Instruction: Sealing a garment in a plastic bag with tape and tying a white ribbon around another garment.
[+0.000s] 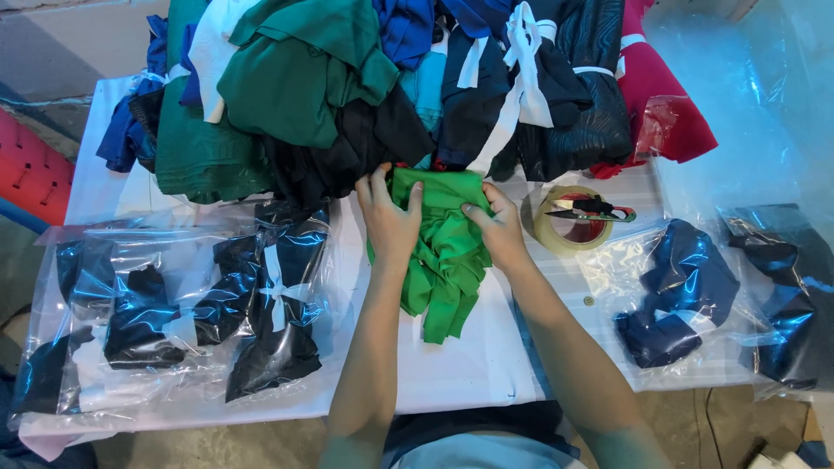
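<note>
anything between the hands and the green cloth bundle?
Nothing visible. The left hand and right hand both rest directly on the green cloth bundle, fingers pressed to its top edge. The tape roll lies apart to the right.

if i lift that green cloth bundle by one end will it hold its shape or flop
The green cloth bundle would probably flop: its lower strips already hang loose and splayed. It looks light, since both the left hand and right hand only press its top edge. It seems unlikely to slide on the white table.
</note>
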